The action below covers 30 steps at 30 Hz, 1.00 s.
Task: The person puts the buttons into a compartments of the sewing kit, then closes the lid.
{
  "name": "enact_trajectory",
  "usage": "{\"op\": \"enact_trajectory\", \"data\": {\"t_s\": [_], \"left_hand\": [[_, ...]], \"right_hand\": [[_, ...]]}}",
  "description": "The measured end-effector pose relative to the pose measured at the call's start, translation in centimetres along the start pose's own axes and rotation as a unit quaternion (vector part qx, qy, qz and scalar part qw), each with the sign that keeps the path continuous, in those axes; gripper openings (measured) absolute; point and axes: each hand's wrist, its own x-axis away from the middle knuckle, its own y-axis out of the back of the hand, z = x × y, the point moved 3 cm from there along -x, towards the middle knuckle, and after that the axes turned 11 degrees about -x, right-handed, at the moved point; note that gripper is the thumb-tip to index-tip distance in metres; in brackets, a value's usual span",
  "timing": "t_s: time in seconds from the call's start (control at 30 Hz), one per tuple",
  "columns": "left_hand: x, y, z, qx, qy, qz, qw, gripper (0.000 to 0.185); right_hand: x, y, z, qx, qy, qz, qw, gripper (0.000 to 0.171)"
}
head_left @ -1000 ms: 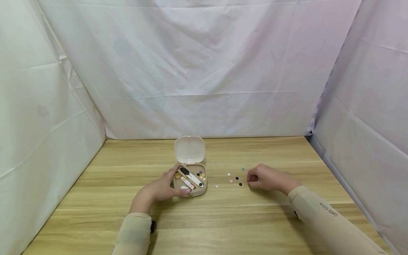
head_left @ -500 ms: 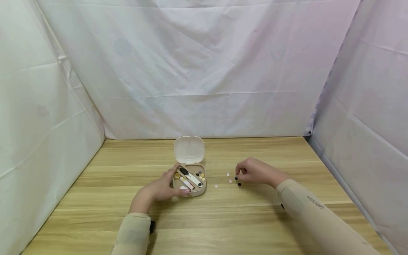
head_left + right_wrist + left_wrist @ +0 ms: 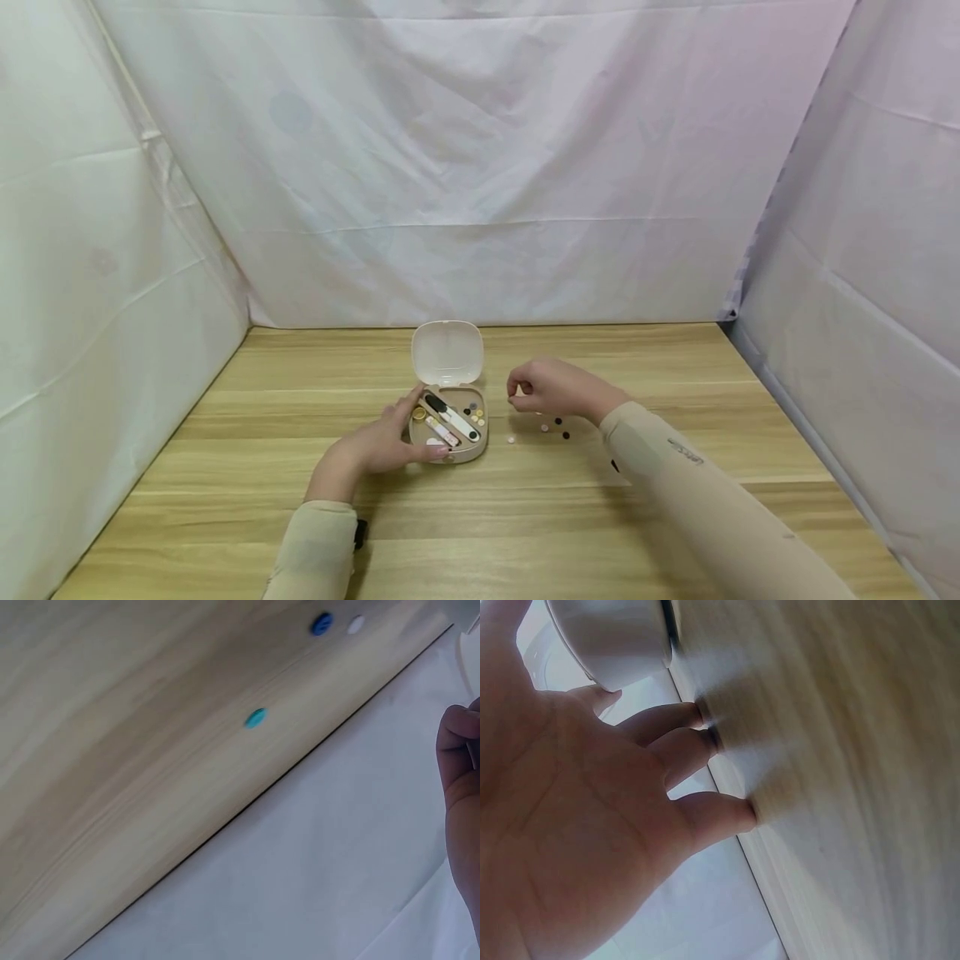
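In the head view my left hand (image 3: 382, 437) holds an open cream sewing kit box (image 3: 468, 454) by its left side, thumb at the front and index finger at the back corner. In the left wrist view, other fingers (image 3: 694, 750) of that hand reach down to the tabletop. My right hand (image 3: 558, 387) is to the right of the box, above the table, thumb and bent index finger drawn together at the tips. I cannot tell whether a button is between them. Small scissors (image 3: 453, 417), a gold-rimmed disc (image 3: 419, 413) and several buttons (image 3: 480, 414) lie inside the box.
Loose buttons lie right of the box: a pink one (image 3: 511, 440), another pink one (image 3: 544, 428) and dark blue ones, including one (image 3: 566, 435). A teal button (image 3: 256, 718) shows in the right wrist view. The raised lid (image 3: 447, 354) stands behind. White cloth (image 3: 480, 167) encloses the table.
My right hand has moved left from the right side of the loose buttons toward the box, its fingertips staying drawn together. The left hand and box have stayed in place.
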Motion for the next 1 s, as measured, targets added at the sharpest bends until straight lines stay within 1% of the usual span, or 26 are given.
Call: {"op": "enact_trajectory", "data": {"t_s": [0.23, 0.4, 0.57, 1.0], "left_hand": [[0.0, 0.0, 0.1, 0.0, 0.0, -0.001, 1.0, 0.125], [0.0, 0.0, 0.0, -0.004, -0.001, -0.001, 1.0, 0.125], [0.0, 0.0, 0.0, -0.007, 0.0, 0.0, 1.0, 0.125], [-0.2, 0.1, 0.2, -0.005, 0.002, 0.006, 1.0, 0.125]], "right_hand": [[-2.7, -0.7, 1.6, 0.017, 0.031, -0.005, 0.999, 0.007], [-3.8, -1.5, 2.1, 0.03, 0.052, -0.011, 0.998, 0.005], [-4.4, -2.1, 2.2, 0.03, 0.065, -0.007, 0.997, 0.005], [-4.4, -2.5, 2.0, 0.009, 0.055, 0.004, 0.998, 0.007]]}}
